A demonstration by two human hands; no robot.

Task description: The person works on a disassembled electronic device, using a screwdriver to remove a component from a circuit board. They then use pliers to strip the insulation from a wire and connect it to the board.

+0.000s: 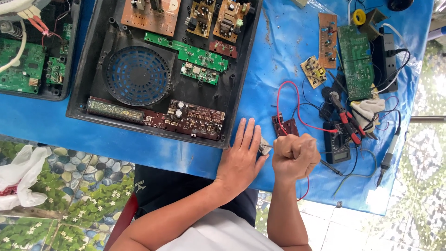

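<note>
Two bare hands work at the near edge of the table [278,56], which is covered in blue sheeting. Left hand [241,155]: palm down, fingers [246,132] extended and lying flat together on the blue cover, thumb spread toward the right; not gripping, but its thumb side presses against a small pale component [265,147] that sits between the two hands. Right hand [294,155]: closed into a tight fist, knuckles up, forearm coming straight up from the bottom of the view. A thin dark probe [331,167] sticks out of the fist on its right side; a fine metal tip shows at the left side of the fist, just beside the pale component. Whether tip and component touch cannot be told.

Just beyond the fist lies a small dark red circuit board [284,125], with a red wire [297,109] looping around it. Right of the fist: a black multimeter [337,144] with red-handled pliers [347,118] lying across it, and a soldering iron [388,155] near the table's right edge. Further back, a long green circuit board [355,56] and a small yellowish board [314,71].

Left of the left hand, touching distance from the fingertips: a large black plastic housing [158,65] with a round fan grille [136,75], holding several green and brown boards.
</note>
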